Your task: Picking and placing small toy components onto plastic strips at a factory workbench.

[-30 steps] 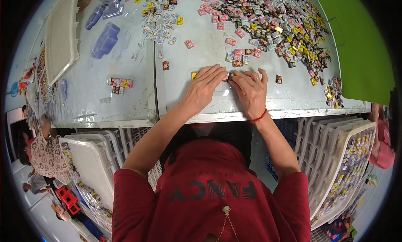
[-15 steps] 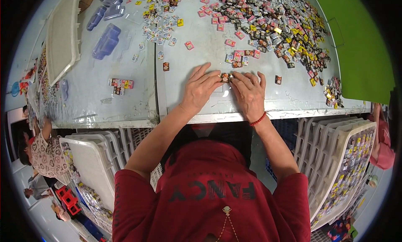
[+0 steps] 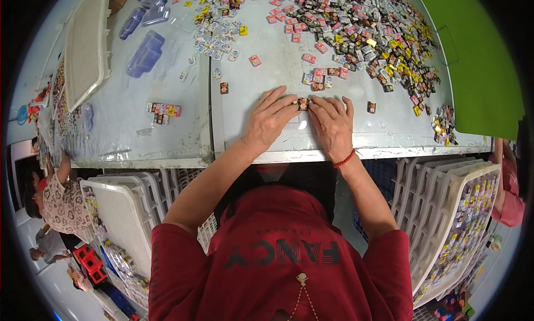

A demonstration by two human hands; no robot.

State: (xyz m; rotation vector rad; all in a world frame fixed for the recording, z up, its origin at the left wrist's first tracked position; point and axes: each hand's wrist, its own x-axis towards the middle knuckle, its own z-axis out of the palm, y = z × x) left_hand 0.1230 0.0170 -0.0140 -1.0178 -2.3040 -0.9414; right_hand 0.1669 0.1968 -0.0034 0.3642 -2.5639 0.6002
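Observation:
Near the table's front edge, my left hand and my right hand face each other. Between their fingertips lies a short row of small dark brown packets, pinched from both ends; the fingers hide part of the row. A red bead bracelet circles my right wrist. Just beyond the row sits a small cluster of pink, white and brown packets. One brown packet lies to the right of my right hand, another brown packet beyond my left hand.
A large heap of mixed packets covers the far right of the table. To the left are a grouped set of packets, clear plastic trays and a white crate. Loaded racks stand below, and a co-worker is at left.
Both hands stay at the row of packets. My left fingers have shifted slightly along it, and the whole view has moved a little.

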